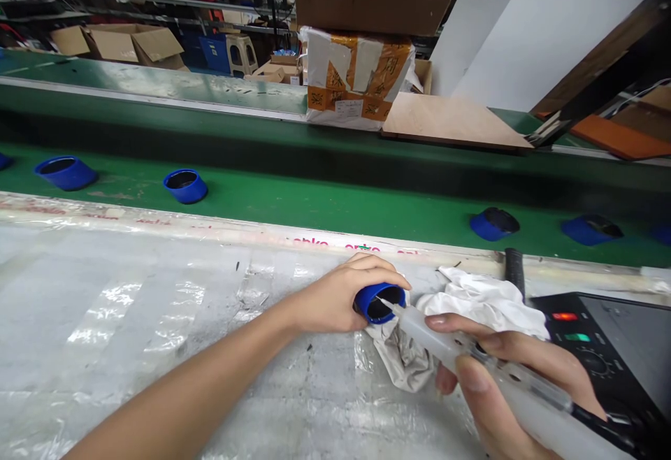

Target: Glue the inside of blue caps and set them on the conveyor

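Observation:
My left hand is wrapped round a blue cup-shaped part with a dark inside, its opening tilted toward me. In my right hand is a translucent white dispensing syringe with a black lead at its back end. The syringe's thin tip points into the opening of the blue part; whether it touches the inner wall I cannot tell. A crumpled white cloth lies behind and beneath my hands on the plastic-covered worktop.
More blue parts stand on the green conveyor belt, such as one left of centre and one at right. A black control box with lit switches sits at right. Beyond the belt stands a taped carton.

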`<state>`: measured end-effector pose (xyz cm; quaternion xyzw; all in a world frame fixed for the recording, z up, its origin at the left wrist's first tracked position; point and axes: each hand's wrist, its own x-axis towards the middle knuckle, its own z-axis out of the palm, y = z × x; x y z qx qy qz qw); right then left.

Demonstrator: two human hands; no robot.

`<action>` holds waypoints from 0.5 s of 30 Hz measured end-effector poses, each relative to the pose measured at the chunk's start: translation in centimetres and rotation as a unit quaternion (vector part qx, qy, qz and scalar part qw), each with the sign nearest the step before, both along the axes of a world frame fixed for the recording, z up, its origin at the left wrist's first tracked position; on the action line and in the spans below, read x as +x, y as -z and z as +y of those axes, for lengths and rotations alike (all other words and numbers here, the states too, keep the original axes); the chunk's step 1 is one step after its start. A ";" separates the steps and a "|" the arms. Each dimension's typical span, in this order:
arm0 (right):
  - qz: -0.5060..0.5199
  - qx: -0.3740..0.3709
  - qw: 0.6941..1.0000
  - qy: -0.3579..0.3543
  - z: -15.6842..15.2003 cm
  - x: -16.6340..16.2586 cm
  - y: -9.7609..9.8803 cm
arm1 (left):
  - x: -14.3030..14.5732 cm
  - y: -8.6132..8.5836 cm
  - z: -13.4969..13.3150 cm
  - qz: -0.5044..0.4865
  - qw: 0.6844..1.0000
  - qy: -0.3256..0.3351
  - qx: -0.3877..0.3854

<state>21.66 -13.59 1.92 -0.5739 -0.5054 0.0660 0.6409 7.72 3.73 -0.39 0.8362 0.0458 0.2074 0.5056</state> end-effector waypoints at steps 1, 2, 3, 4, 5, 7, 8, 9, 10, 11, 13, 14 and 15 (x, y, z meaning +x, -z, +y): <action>0.005 0.006 1.000 -0.004 0.0 0.2 0.1 | 0.0 0.0 0.0 -0.002 1.000 0.000 0.000; 0.002 0.012 1.000 -0.021 0.0 0.5 0.2 | 0.0 0.0 0.0 -0.005 1.000 0.000 0.001; -0.009 0.013 0.999 -0.047 0.0 0.9 0.3 | 0.0 0.0 0.0 -0.005 1.000 0.000 0.000; -0.026 0.014 0.997 -0.075 -0.1 1.4 0.4 | 0.0 0.0 0.0 -0.004 1.000 -0.001 0.000; -0.045 0.014 0.994 -0.103 -0.2 1.8 0.5 | 0.0 0.0 0.0 -0.002 1.000 -0.002 -0.002; -0.069 0.014 0.988 -0.140 -0.3 2.6 0.7 | -0.1 0.0 0.0 0.003 1.000 -0.007 -0.005; -0.072 0.013 0.987 -0.146 -0.4 2.9 0.7 | -0.1 -0.1 0.0 0.002 1.000 -0.008 -0.006; -0.074 0.014 0.987 -0.142 -0.4 3.1 0.7 | -0.1 -0.1 0.0 0.000 1.000 -0.009 -0.005; -0.080 0.019 0.987 -0.137 -0.3 3.1 0.7 | -0.1 -0.1 0.0 -0.003 1.000 -0.008 -0.005; -0.088 0.025 0.987 -0.130 -0.3 3.1 0.7 | -0.1 -0.1 0.0 -0.007 1.000 -0.007 -0.004; -0.090 0.040 0.988 -0.115 -0.1 2.9 0.6 | -0.2 -0.1 0.1 -0.011 1.000 -0.003 -0.004; -0.075 0.046 0.991 -0.102 0.0 2.7 0.6 | -0.2 -0.2 0.1 -0.011 1.000 -0.002 -0.004; -0.052 0.051 0.994 -0.084 0.1 2.6 0.6 | -0.2 -0.2 0.1 -0.011 1.000 -0.001 -0.004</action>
